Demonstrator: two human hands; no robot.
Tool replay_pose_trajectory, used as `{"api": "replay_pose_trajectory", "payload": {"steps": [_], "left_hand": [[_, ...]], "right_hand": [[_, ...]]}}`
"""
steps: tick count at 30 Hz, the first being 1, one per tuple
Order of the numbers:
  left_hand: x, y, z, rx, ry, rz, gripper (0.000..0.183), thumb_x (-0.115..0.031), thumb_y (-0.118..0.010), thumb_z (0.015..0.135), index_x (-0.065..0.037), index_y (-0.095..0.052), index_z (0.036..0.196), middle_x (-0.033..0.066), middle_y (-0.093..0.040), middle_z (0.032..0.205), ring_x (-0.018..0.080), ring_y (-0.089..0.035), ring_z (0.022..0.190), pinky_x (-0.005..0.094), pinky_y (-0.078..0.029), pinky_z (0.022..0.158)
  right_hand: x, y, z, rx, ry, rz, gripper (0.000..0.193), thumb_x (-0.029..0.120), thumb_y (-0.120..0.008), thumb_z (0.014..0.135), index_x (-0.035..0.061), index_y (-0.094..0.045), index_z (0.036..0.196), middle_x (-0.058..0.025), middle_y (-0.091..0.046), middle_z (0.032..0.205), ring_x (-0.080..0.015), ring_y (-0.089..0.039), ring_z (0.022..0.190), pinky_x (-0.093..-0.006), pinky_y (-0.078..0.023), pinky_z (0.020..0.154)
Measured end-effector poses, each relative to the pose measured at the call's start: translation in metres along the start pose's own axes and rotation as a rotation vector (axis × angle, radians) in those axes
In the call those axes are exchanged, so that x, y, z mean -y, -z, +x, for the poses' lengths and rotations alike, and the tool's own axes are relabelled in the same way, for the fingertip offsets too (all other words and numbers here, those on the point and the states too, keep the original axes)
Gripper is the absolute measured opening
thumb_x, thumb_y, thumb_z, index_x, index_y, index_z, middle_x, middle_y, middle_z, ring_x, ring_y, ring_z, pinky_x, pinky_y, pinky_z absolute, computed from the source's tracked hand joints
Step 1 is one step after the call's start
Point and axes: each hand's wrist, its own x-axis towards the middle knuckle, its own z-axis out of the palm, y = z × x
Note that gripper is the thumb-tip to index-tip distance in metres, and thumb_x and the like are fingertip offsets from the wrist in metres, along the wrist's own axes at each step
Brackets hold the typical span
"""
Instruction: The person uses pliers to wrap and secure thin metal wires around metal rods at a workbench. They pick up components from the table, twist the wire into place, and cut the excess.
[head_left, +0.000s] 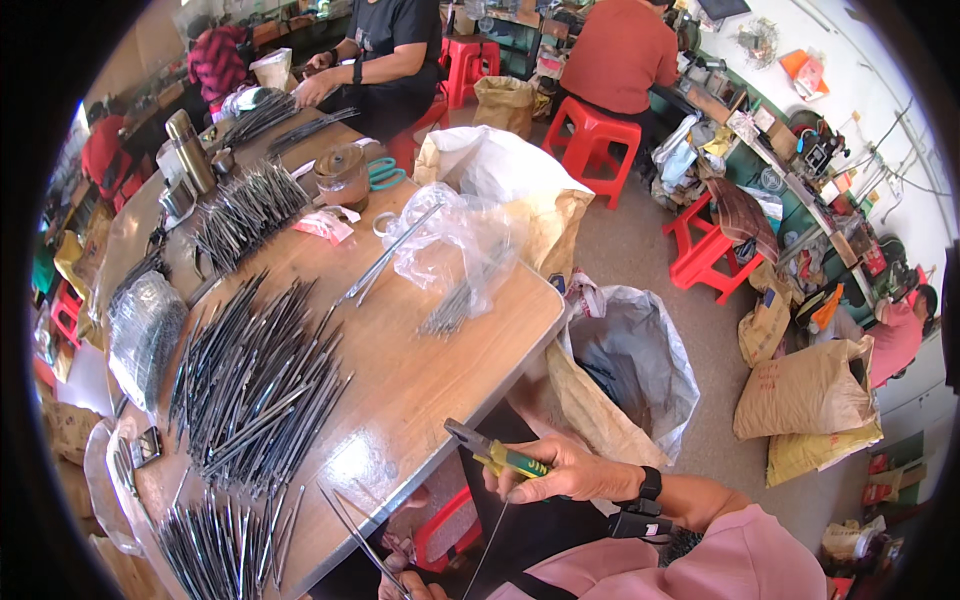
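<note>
Clasping yellow-green pliers [496,453], right hand [572,473] curled round

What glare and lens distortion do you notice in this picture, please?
Head view: whitish glare on the wood-grain tabletop near its edge; head view: black left and right borders round off the fisheye image, and the red plastic stool at right appears tilted.

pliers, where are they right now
In the head view, the pliers are below centre, in the person's right hand, beside the lower right edge of the table.
</note>
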Motion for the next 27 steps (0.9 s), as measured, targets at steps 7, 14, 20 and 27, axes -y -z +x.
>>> {"api": "replay_pose_trajectory", "payload": {"steps": [7,14,20,27], "left_hand": [[0.004,0.009,0.001,-0.202,-0.15,0.553,0.011,-0.003,-0.065,0.087,-0.001,-0.061,0.097,0.0087,-0.061,0.081,0.0155,-0.051,0.056,0.0241,-0.037,0.047],[0.006,0.035,0.007,-0.286,-0.183,0.814,0.008,-0.002,-0.062,0.092,-0.001,-0.064,0.099,0.0035,-0.062,0.075,0.0086,-0.05,0.057,0.0203,-0.036,0.05],[0.004,0.023,0.007,-0.299,-0.064,0.924,0.007,0.0,-0.064,0.089,-0.001,-0.066,0.096,0.0012,-0.061,0.069,0.0072,-0.051,0.055,0.0192,-0.039,0.052],[0.006,0.024,0.007,-0.249,0.045,0.963,0.007,-0.001,-0.063,0.089,-0.001,-0.066,0.096,0.0009,-0.06,0.067,0.0069,-0.051,0.054,0.0198,-0.039,0.052]], "right_hand": [[-0.005,0.002,-0.004,0.035,-0.002,-0.027,0.018,0.017,-0.069,0.088,0.0013,-0.065,0.095,-0.0047,-0.061,0.103,-0.013,-0.054,0.091,-0.0278,-0.043,0.082],[-0.01,0.008,-0.005,-0.011,0.035,-0.076,0.017,0.015,-0.068,0.088,0.0008,-0.065,0.096,-0.0057,-0.062,0.103,-0.0151,-0.056,0.093,-0.0294,-0.044,0.083],[-0.025,0.014,0.001,-0.128,0.177,-0.183,0.018,0.013,-0.067,0.088,-0.0005,-0.063,0.099,-0.0067,-0.06,0.104,-0.0178,-0.058,0.095,-0.0315,-0.046,0.084],[-0.017,0.005,0.008,-0.049,0.189,-0.282,0.016,0.006,-0.065,0.085,-0.0018,-0.062,0.098,-0.0062,-0.061,0.099,-0.0166,-0.061,0.091,-0.0295,-0.047,0.084]]}}
